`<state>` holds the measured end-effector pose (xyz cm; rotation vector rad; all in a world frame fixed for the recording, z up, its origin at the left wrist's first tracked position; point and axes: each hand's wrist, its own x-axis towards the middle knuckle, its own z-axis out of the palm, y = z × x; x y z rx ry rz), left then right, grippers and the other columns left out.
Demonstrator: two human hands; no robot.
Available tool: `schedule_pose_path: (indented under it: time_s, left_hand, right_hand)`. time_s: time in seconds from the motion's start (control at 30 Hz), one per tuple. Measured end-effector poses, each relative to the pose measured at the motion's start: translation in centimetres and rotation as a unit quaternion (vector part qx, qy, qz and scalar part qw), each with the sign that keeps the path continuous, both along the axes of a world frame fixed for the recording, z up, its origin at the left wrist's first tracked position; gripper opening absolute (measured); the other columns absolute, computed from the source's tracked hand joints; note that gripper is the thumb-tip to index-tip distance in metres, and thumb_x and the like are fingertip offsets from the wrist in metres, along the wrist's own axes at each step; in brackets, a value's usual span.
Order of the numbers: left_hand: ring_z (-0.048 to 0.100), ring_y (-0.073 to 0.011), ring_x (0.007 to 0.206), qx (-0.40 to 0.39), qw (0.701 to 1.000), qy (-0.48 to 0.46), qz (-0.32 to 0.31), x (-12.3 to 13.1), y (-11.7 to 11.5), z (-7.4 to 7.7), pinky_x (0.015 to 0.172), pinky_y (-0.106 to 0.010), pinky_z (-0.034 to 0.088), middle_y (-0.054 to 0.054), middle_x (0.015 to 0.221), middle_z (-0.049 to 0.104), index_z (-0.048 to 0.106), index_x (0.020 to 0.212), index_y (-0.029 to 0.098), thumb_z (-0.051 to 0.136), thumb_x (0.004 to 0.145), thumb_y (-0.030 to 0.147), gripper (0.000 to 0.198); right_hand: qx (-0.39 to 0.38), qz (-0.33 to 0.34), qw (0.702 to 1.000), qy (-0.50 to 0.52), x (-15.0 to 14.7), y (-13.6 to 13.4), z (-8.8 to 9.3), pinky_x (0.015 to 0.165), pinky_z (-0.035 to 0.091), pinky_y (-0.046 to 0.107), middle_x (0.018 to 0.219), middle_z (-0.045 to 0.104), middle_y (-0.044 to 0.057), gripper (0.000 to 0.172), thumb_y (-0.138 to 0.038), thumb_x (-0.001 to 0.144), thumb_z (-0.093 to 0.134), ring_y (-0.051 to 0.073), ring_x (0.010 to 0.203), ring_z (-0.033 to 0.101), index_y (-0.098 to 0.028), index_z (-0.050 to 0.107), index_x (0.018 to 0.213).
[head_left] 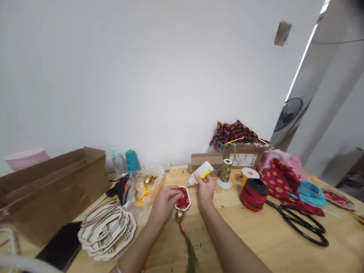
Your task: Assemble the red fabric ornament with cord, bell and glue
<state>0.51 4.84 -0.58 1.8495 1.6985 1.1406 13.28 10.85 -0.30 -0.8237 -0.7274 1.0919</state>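
Observation:
My left hand [165, 201] grips the left edge of a red patterned fabric pendant [184, 200] with a white scalloped border. A yellow twisted cord [178, 175] runs up from the pendant's top. Below it hang a gold bell [179, 215] and a green tassel [191, 251] on a red knot. My right hand [207, 189] is closed around a white squeeze glue bottle [205, 168] with a yellow label. The bottle is tilted, nozzle down and left, close to the pendant's upper edge. Whether the tip touches it I cannot tell.
Left: lattice wooden frames [106, 231], a black glue gun [119, 189], a plastic bag [146, 185] and a long cardboard box [54, 201]. Right: a green ribbon spool [226, 172], a red-and-black cord roll [254, 194], black scissors [301, 222] and fabric scraps [280, 182].

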Motion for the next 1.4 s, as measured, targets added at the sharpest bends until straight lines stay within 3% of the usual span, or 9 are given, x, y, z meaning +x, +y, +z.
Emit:
schedule_pose_path:
  time_s: [0.4, 0.67, 1.1, 1.4]
  left_hand:
    - [0.056, -0.0209, 0.092, 0.012, 0.994, 0.106, -0.001, 0.1, 0.8, -0.4, 0.085, -0.038, 0.042, -0.006, 0.099, 0.064, 0.070, 0.080, 0.023, 0.048, 0.075, 0.025, 0.023]
    - [0.055, -0.0206, 0.097, 0.030, 0.992, 0.122, -0.024, -0.3, 1.2, -0.9, 0.088, -0.039, 0.042, -0.007, 0.105, 0.062, 0.067, 0.091, 0.022, 0.043, 0.077, 0.019, 0.028]
    - [0.051, -0.0223, 0.104, 0.027, 0.989, 0.138, -0.042, -0.3, -0.6, -0.1, 0.093, -0.042, 0.038, -0.009, 0.114, 0.058, 0.059, 0.105, 0.020, 0.045, 0.075, 0.017, 0.034]
    - [0.051, -0.0232, 0.104, 0.026, 0.987, 0.151, -0.040, -0.2, -0.8, 0.0, 0.092, -0.041, 0.039, -0.011, 0.112, 0.055, 0.065, 0.095, 0.019, 0.043, 0.077, 0.018, 0.028]
  right_hand:
    - [-0.013, -0.005, 0.998, 0.061, 0.3, 0.5, 0.3, 0.064, 0.049, 0.029, 0.077, 0.067, 0.010, 0.030, -0.029, 0.053, 0.068, 0.018, 0.069, 0.062, -0.012, 0.055, 0.074]
    - [-0.007, 0.000, 0.998, 0.066, 0.3, 0.5, 0.2, 0.065, 0.048, 0.029, 0.080, 0.067, 0.011, 0.031, -0.030, 0.054, 0.068, 0.018, 0.072, 0.061, -0.012, 0.055, 0.075]
    - [-0.007, 0.001, 0.998, 0.062, 0.3, 0.6, 0.0, 0.065, 0.049, 0.029, 0.079, 0.067, 0.010, 0.032, -0.031, 0.054, 0.069, 0.018, 0.070, 0.061, -0.012, 0.056, 0.076]
    - [-0.015, 0.000, 0.998, 0.062, 0.4, 0.4, 0.4, 0.065, 0.048, 0.030, 0.076, 0.067, 0.009, 0.031, -0.030, 0.052, 0.069, 0.018, 0.070, 0.061, -0.012, 0.055, 0.073]
